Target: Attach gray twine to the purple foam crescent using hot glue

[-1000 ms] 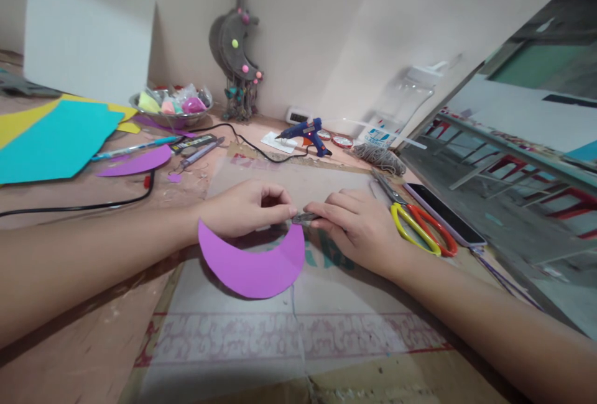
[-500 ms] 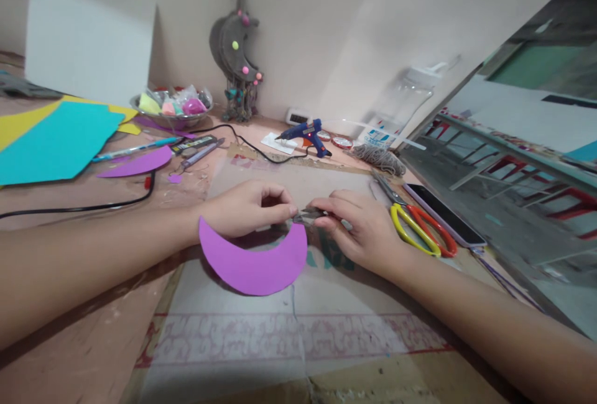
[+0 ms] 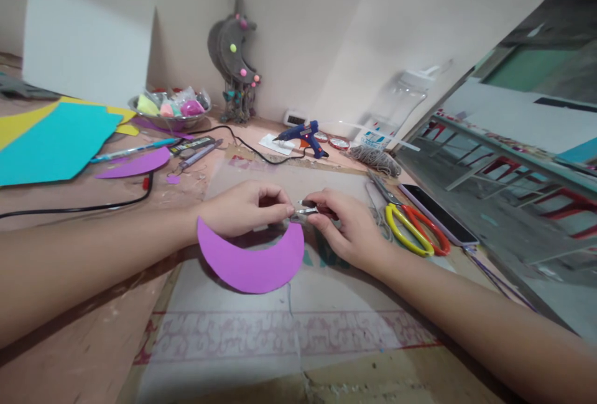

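A purple crescent [image 3: 254, 270], cut from a flat sheet, stands tipped up in front of my left hand [image 3: 252, 208]. The thumb and forefinger of that hand are pinched at the crescent's right-hand tip, where a bit of grey yarn seems to show; the exact grip is partly hidden. My right hand [image 3: 345, 220] is closed around small metal snips [image 3: 306, 211], whose two points are apart and face the left fingertips. Loose grey yarn [image 3: 383, 224] lies just right of my right hand.
Yellow-and-red-handled scissors [image 3: 410, 230] and a phone [image 3: 438, 214] lie at right. Behind are a blue glue gun [image 3: 305, 137] with a cord, a yarn ball [image 3: 375, 160] and a bottle [image 3: 405, 102]. Turquoise sheets [image 3: 60, 143] and a bowl [image 3: 170, 121] are at left.
The snips' points have come apart and the right hand has drawn slightly left. My left hand and the crescent hold nearly the same place; the view has shifted slightly.
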Motion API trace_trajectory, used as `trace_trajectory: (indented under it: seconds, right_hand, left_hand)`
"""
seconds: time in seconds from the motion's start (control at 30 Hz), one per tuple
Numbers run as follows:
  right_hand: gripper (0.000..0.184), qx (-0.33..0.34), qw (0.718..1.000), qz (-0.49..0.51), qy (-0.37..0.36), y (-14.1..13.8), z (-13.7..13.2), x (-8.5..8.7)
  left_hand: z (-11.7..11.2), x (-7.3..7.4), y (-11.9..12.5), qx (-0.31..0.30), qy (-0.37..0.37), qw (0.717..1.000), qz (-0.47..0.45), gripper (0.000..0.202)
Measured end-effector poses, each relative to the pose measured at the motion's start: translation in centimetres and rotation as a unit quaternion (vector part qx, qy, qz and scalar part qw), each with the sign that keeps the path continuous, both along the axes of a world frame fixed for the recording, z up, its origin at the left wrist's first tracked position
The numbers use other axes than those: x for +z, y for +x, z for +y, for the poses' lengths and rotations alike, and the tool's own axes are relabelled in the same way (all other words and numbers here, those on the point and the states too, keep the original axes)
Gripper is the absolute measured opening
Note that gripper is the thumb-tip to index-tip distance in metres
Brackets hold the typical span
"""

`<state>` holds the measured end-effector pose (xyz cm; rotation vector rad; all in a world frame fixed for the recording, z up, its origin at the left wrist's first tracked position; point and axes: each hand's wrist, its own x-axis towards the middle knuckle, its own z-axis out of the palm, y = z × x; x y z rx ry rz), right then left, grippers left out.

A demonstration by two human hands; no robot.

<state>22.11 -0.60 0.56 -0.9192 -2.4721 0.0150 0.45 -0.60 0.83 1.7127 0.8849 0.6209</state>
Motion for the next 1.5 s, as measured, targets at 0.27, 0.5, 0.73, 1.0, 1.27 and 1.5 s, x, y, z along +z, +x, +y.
trace_trajectory:
  seconds: [0.27,0.5,0.73,1.0,1.27,1.5]
  right_hand:
    - [0.025,0.000,1.000,-0.003,-0.012,0.01,-0.09,0.02]
    - [0.025,-0.001,0.999,-0.009,-0.031,0.08,-0.01,-0.09]
    - [0.026,0.005,0.999,-0.011,-0.036,0.04,0.00,-0.07]
    - [0.027,0.013,0.999,-0.024,-0.017,0.06,0.14,0.05]
    - [0.026,0.033,0.999,-0.029,0.012,0.20,0.21,0.38]
    - [0.024,0.038,0.998,-0.043,0.023,0.52,0.37,0.35]
  left_hand:
    - [-0.02,-0.04,0.08,0.000,0.002,1.000,0.001,0.019]
    - [0.15,-0.23,-0.02,-0.005,0.022,1.000,0.002,0.021]
    - [0.05,-0.18,0.03,-0.001,0.024,1.000,0.010,0.021]
    - [0.04,0.00,0.03,-0.005,0.012,1.000,0.010,0.021]
    - [0.04,0.00,-0.04,0.000,0.029,1.000,0.011,0.018]
    - [-0.03,0.00,-0.07,0.004,0.033,0.999,0.010,0.017]
